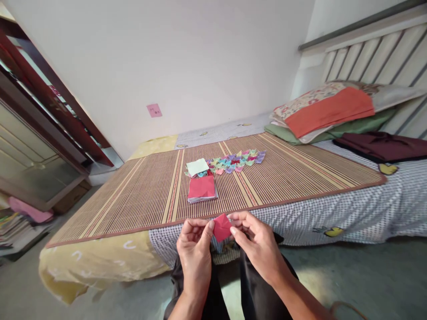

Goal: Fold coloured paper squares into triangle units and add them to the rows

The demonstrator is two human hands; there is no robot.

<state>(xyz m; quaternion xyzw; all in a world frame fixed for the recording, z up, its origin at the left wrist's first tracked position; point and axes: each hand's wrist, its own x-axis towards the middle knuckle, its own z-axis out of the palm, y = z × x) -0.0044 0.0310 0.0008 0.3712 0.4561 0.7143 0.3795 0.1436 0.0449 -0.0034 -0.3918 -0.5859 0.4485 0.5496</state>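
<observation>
Between my two hands is a small folded piece of red paper (222, 227), held above my lap at the bed's front edge. My left hand (196, 244) pinches its left corner between thumb and fingers. On the other side, my right hand (255, 242) grips the right edge the same way. Just beyond them, a stack of square paper (202, 187) with a red sheet on top lies on the mat. Behind it a pale green sheet (197, 167) rests over some folded pieces. Rows of small colourful folded paper pieces (235, 162) stretch to the right.
A striped bamboo mat (143, 186) covers much of the bed. Pillows (330, 111) and a folded maroon cloth (383, 146) lie at the right, by the headboard (383, 58). A pink note (154, 110) is on the wall. A cabinet (33, 146) stands at the left.
</observation>
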